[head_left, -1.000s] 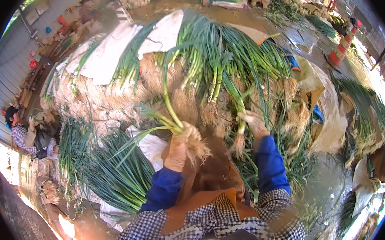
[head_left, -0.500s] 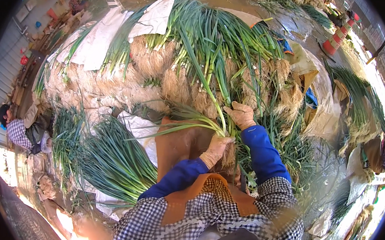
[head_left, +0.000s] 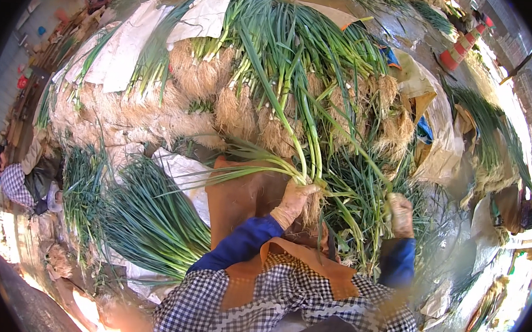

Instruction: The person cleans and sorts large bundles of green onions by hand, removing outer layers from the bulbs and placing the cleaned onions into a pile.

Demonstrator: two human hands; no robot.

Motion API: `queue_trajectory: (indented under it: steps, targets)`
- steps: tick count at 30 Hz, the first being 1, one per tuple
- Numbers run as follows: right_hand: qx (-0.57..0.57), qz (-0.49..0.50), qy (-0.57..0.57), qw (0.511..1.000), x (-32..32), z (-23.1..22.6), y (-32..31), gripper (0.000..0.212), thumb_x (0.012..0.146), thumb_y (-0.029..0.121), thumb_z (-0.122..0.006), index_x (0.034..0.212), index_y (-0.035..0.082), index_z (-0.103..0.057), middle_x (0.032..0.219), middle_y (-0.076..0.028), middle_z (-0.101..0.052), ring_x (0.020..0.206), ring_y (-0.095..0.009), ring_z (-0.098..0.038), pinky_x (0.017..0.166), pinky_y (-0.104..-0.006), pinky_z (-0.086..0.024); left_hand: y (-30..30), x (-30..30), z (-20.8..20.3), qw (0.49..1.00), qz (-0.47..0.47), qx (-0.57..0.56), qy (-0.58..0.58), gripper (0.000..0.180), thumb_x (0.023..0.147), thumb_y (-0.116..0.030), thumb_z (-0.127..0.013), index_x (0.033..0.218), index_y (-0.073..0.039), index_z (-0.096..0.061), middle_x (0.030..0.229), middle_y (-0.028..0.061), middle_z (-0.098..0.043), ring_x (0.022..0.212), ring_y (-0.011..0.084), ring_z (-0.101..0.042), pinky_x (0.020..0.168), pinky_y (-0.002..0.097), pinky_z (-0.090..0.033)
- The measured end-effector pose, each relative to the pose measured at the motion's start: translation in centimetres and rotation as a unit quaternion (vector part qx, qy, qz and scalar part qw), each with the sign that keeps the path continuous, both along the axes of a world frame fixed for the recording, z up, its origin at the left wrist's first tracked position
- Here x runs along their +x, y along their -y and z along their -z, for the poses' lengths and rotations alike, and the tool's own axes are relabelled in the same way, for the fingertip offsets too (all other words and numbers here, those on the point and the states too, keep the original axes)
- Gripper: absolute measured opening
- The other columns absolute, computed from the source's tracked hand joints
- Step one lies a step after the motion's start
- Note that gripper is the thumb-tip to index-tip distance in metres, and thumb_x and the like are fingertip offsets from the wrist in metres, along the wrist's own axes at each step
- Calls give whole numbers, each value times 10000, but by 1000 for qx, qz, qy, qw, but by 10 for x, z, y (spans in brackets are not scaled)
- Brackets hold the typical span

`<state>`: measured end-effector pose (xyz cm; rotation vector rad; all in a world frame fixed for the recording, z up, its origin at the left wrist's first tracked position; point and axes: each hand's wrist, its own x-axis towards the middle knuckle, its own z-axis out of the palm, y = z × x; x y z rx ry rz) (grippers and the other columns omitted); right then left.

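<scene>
Fingers point(head_left: 304, 191) of the left hand point(head_left: 290, 205) are closed around several green onion stalks point(head_left: 302, 161) just above their roots point(head_left: 311, 211), near the right edge of the brown apron point(head_left: 233, 197). Right hand point(head_left: 401, 215), well apart, grips one long leaf point(head_left: 377, 170). Stacked onions point(head_left: 200, 70) lie beyond the apron's far edge.

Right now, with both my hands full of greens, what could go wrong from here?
Your left hand grips several stalks near their roots; as they fan apart, one might slip loose.
Their long tops lie against the leaves on the pile, so lifting them could perhaps snag others.
Your right hand holds a long, thin green strand by its lower end; it might snap or catch on the stalks hanging nearby.
</scene>
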<state>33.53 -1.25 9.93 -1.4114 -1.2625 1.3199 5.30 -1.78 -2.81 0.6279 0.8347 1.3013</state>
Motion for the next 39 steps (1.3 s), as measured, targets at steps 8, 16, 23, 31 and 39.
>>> queue_trajectory:
  steps: [8, 16, 23, 31, 39]
  targets:
    - [211, -146, 190, 948, -102, 45, -40, 293, 841, 273, -605, 939, -3, -609, 894, -90, -645, 791, -170, -616, 708, -255, -475, 5, -7, -7, 997, 64, 43, 4, 374, 874, -95, -492, 1224, 6, -406, 1086, 154, -564, 935, 253, -603, 822, 353, -503]
    - [550, -391, 380, 632, -140, 30, -4, 24, 774, 126, -558, 795, 137, -565, 503, 14, -324, 389, -137, -365, 350, -276, -276, -2, 5, 22, 998, -65, 11, 4, 291, 784, 65, -535, 1061, 7, -466, 898, 72, -564, 782, 162, -574, 699, 281, -494]
    - [351, -137, 334, 864, -109, 33, -24, 199, 816, 268, -639, 692, 137, -555, 579, 14, -424, 505, -94, -439, 476, -213, -384, 3, -4, 17, 998, 26, 8, 51, 381, 808, 59, -528, 1173, 36, -422, 967, 112, -587, 866, 189, -600, 769, 284, -511]
    - [573, -225, 366, 698, -135, 87, -33, 205, 734, 64, -611, 938, 66, -636, 747, -37, -602, 670, -160, -600, 539, -260, -486, -2, -4, 10, 983, 28, 26, 181, 363, 784, 101, -528, 1133, 10, -485, 1047, 89, -575, 925, 184, -577, 762, 279, -503]
    - [128, -596, 95, 787, -103, 22, 41, 329, 903, 315, -496, 1033, 41, -622, 816, -77, -651, 667, -140, -590, 566, -263, -473, -11, -15, -6, 996, 8, -46, 77, 241, 781, 32, -556, 1008, 112, -552, 900, 175, -622, 778, 231, -631, 675, 317, -541]
